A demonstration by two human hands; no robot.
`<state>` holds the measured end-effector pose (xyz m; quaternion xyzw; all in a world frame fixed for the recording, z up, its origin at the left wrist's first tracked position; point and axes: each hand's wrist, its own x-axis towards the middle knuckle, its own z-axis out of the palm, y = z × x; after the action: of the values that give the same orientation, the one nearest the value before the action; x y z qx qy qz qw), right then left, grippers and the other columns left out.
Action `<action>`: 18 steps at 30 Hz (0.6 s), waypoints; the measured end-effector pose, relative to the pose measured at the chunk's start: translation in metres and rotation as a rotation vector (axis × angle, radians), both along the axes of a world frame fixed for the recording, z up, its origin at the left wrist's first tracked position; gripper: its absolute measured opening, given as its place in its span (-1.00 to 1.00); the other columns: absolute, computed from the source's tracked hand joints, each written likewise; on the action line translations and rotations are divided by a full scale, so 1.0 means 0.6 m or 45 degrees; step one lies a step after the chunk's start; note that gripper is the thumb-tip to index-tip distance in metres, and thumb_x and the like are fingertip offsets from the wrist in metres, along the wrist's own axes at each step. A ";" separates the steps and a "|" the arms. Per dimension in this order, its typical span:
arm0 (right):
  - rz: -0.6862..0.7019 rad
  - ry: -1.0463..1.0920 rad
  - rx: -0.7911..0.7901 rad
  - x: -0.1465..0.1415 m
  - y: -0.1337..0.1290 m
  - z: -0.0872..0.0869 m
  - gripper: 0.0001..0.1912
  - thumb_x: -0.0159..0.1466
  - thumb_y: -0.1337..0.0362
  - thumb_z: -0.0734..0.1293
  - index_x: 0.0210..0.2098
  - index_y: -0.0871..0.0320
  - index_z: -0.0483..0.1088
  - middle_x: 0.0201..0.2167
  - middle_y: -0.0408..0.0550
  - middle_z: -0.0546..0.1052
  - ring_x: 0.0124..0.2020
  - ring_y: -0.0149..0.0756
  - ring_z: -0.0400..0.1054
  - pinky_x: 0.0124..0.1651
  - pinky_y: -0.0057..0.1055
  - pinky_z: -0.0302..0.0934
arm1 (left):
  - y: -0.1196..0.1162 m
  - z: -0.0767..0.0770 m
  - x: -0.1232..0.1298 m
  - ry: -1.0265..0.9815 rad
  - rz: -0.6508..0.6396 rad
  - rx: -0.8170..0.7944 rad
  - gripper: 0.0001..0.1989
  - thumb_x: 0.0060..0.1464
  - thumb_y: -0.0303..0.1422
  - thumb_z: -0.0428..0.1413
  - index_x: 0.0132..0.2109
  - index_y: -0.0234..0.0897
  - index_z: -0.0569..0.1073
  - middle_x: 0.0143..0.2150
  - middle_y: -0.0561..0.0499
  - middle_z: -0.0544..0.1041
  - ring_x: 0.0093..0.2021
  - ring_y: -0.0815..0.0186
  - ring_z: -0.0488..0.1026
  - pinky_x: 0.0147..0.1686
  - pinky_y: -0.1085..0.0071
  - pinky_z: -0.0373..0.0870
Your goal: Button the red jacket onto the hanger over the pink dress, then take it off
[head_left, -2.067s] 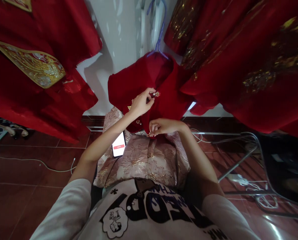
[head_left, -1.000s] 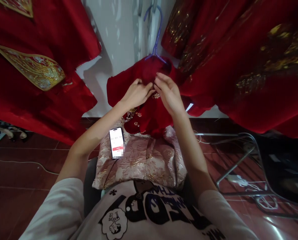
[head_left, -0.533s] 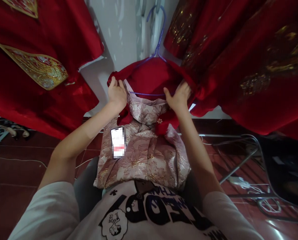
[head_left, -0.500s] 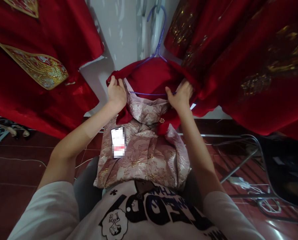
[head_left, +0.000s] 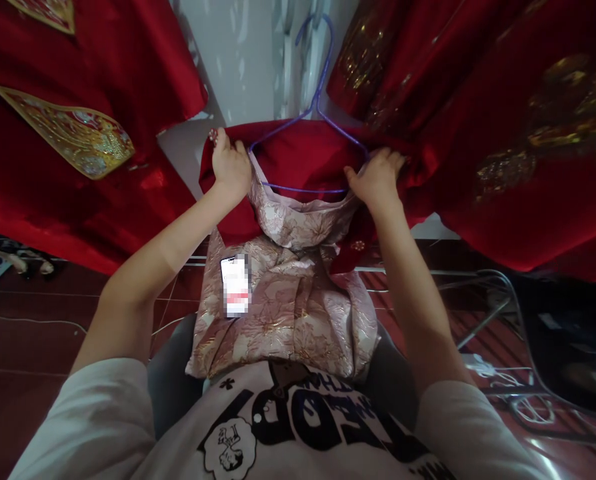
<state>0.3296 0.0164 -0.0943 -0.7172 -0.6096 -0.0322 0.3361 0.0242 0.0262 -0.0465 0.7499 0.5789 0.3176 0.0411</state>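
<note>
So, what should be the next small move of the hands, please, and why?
I would ease the red jacket a little further back past the hanger's ends, keeping the pink dress steady. The left hand and right hand are at its two fronts, spread wide, and the hanger's sloping arms show uncovered in the opening.
</note>
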 end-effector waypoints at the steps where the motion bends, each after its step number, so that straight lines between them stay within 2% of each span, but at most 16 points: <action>1: 0.008 -0.012 -0.013 0.002 0.002 0.001 -0.32 0.29 -0.03 0.35 0.17 0.39 0.27 0.18 0.48 0.28 0.35 0.39 0.08 0.35 0.46 -0.21 | 0.004 0.003 0.000 -0.039 -0.007 -0.009 -0.20 0.15 0.28 -0.22 0.23 -0.14 0.43 0.05 -0.06 0.59 0.48 -0.02 -0.20 0.42 -0.07 -0.68; 3: 0.011 -0.034 -0.042 0.007 0.006 0.003 -0.31 0.31 -0.05 0.34 0.17 0.42 0.28 0.17 0.49 0.29 0.35 0.40 0.08 0.35 0.47 -0.20 | 0.009 0.006 -0.003 -0.109 -0.016 -0.029 -0.23 0.07 0.34 -0.18 0.17 0.02 0.45 0.01 0.02 0.60 0.48 -0.02 -0.23 0.37 -0.10 -0.77; 4: 0.010 -0.040 -0.058 0.010 0.008 0.004 -0.29 0.31 -0.07 0.33 0.17 0.44 0.28 0.17 0.51 0.28 0.36 0.41 0.06 0.34 0.48 -0.19 | 0.009 0.006 -0.006 -0.121 -0.021 -0.034 -0.24 0.03 0.36 -0.15 0.15 0.04 0.46 0.02 0.03 0.60 0.47 -0.04 -0.23 0.36 -0.11 -0.80; 7: -0.011 -0.052 -0.123 0.014 0.014 0.011 -0.19 0.30 -0.10 0.36 0.21 0.53 0.25 0.21 0.60 0.26 0.38 0.46 0.02 0.32 0.49 -0.14 | 0.002 0.006 -0.021 -0.069 -0.030 -0.030 -0.23 0.01 0.33 -0.09 0.14 -0.05 0.47 0.10 0.01 0.56 0.44 -0.13 -0.15 0.36 -0.14 -0.83; 10: -0.059 -0.067 -0.243 0.014 0.018 0.029 -0.17 0.25 -0.02 0.44 0.22 0.57 0.25 0.23 0.63 0.27 0.39 0.45 0.05 0.33 0.42 -0.05 | -0.005 0.005 -0.031 0.020 -0.014 -0.056 -0.31 0.10 0.24 -0.02 0.18 -0.08 0.43 0.05 0.01 0.59 0.41 -0.12 0.00 0.39 -0.22 -0.74; 12: -0.039 -0.069 -0.345 0.016 0.014 0.048 -0.30 0.19 0.09 0.51 0.12 0.51 0.38 0.15 0.53 0.39 0.33 0.39 0.17 0.33 0.34 0.01 | -0.006 0.005 -0.035 0.117 0.035 -0.075 -0.36 0.14 0.11 0.05 0.21 -0.17 0.41 0.05 -0.07 0.60 0.39 -0.14 0.12 0.40 -0.31 -0.55; 14: 0.001 -0.046 -0.442 0.021 -0.001 0.073 -0.51 0.15 0.16 0.54 -0.06 0.42 0.50 -0.02 0.40 0.51 0.20 0.28 0.33 0.28 0.22 0.12 | -0.001 0.002 -0.040 0.233 0.100 -0.099 -0.39 0.14 -0.03 0.13 0.22 -0.31 0.40 0.10 -0.22 0.58 0.35 -0.21 0.24 0.39 -0.33 -0.27; 16: 0.012 0.002 -0.517 0.028 -0.026 0.098 -0.65 0.17 0.15 0.53 -0.23 0.34 0.53 -0.21 0.31 0.55 0.02 0.12 0.44 0.15 0.04 0.24 | 0.011 -0.006 -0.052 0.313 0.138 -0.131 -0.42 0.09 -0.15 0.19 0.18 -0.39 0.42 0.09 -0.33 0.57 0.30 -0.25 0.33 0.35 -0.24 0.00; 18: 0.018 0.055 -0.546 0.038 -0.055 0.118 -0.67 0.24 0.09 0.48 -0.36 0.28 0.49 -0.36 0.21 0.53 -0.19 -0.09 0.44 -0.03 -0.14 0.27 | 0.028 -0.015 -0.073 0.276 0.095 -0.124 -0.51 0.02 -0.22 0.24 0.07 -0.38 0.49 -0.01 -0.32 0.61 0.22 -0.22 0.43 0.29 -0.10 0.20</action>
<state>0.3522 -0.0164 -0.0232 -0.7685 -0.6001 0.1161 0.1891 -0.0193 0.0432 -0.0556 0.7548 0.6222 0.2076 0.0026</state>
